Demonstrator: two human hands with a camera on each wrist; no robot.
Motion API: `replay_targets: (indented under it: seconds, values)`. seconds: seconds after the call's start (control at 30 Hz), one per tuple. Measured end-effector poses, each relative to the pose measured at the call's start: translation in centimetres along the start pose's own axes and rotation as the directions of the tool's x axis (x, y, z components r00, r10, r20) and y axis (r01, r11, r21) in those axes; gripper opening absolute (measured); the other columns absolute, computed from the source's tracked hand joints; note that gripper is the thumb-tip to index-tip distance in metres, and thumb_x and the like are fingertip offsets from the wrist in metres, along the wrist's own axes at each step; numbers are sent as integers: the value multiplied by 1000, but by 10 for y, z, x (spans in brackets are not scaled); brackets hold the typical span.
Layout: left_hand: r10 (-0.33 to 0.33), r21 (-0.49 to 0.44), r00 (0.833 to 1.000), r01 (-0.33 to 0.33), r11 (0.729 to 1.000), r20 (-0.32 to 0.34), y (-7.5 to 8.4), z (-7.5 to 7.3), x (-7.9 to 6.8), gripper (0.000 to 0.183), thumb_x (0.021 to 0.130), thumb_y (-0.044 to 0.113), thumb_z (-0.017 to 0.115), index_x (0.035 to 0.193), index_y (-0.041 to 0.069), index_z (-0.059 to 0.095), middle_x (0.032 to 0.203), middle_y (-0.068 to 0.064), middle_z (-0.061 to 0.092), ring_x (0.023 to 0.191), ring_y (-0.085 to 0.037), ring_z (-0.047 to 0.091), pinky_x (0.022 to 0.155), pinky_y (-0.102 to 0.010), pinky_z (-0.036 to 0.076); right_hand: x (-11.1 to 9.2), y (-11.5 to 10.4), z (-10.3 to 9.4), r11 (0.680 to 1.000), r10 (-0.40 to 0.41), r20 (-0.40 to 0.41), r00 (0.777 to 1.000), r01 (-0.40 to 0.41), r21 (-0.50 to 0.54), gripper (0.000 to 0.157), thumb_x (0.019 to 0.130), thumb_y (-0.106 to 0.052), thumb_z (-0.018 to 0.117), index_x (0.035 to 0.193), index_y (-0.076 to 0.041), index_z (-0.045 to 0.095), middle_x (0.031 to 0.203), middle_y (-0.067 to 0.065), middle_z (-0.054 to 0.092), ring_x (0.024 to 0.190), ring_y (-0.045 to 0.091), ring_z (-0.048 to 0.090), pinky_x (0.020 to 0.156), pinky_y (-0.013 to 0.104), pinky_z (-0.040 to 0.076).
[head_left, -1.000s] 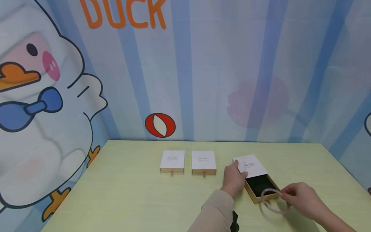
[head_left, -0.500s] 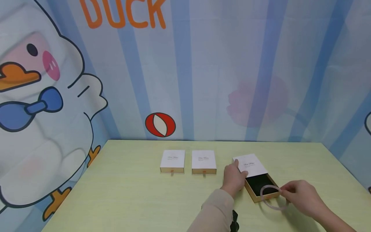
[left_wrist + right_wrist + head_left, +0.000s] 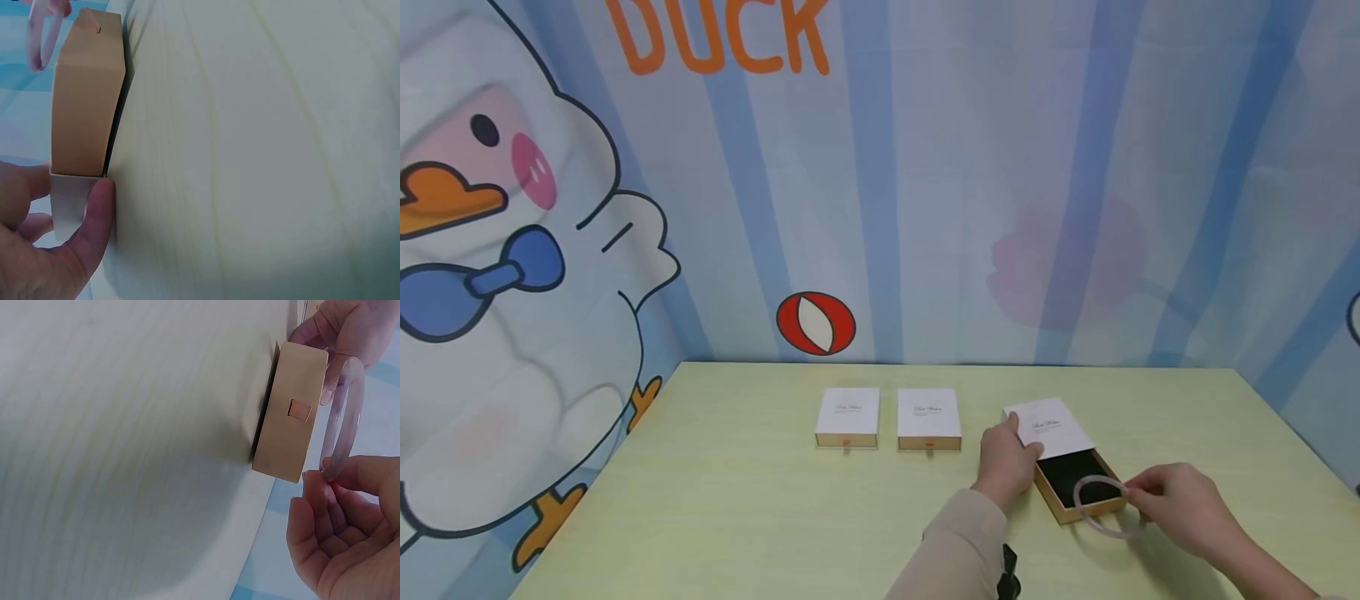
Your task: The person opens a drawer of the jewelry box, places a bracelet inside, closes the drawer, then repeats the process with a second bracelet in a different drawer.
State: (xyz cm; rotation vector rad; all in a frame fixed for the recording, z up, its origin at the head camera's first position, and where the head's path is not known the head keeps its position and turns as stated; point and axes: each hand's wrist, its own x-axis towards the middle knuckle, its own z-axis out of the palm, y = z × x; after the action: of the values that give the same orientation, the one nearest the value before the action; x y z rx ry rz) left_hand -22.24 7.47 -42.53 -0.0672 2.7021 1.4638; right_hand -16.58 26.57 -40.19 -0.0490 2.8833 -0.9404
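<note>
At the right of the table a small drawer box (image 3: 1051,427) lies slanted, its white sleeve slid partway back from a gold-sided tray (image 3: 1062,505) with a black lining. My left hand (image 3: 1009,463) grips the white sleeve by its sides; the left wrist view has the thumb (image 3: 97,215) along one side. Between thumb and index finger, my right hand (image 3: 1183,510) pinches a pale pink bangle (image 3: 1078,505). It hangs tilted over the tray's front edge, above the tabletop. In the right wrist view the bangle (image 3: 351,419) is apart from the tray's front, where a small pull tab (image 3: 299,410) shows.
Two more white boxes with gold fronts, a left one (image 3: 847,417) and a middle one (image 3: 928,418), stand shut in a row farther left. A black object (image 3: 1008,572) shows beside the left sleeve. Behind the pale table (image 3: 737,500) hangs a printed duck curtain (image 3: 955,208).
My right hand has risen slightly with the bangle, which sits a little higher over the tray's front edge. The left hand and the box have stayed in place.
</note>
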Motion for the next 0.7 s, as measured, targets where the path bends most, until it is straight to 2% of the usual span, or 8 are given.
replay_targets:
  seconds: [0.7]
  values:
    - [22, 28, 1000, -22, 999, -4, 1, -1, -2, 56, 89, 20, 65, 139, 5, 46, 140, -13, 49, 132, -27, 42, 108, -37, 38, 3, -4, -3, 1000, 12, 6, 1000, -12, -8, 23, 90, -14, 59, 94, 4, 72, 68, 1, 67, 63, 14, 54, 54, 30, 41]
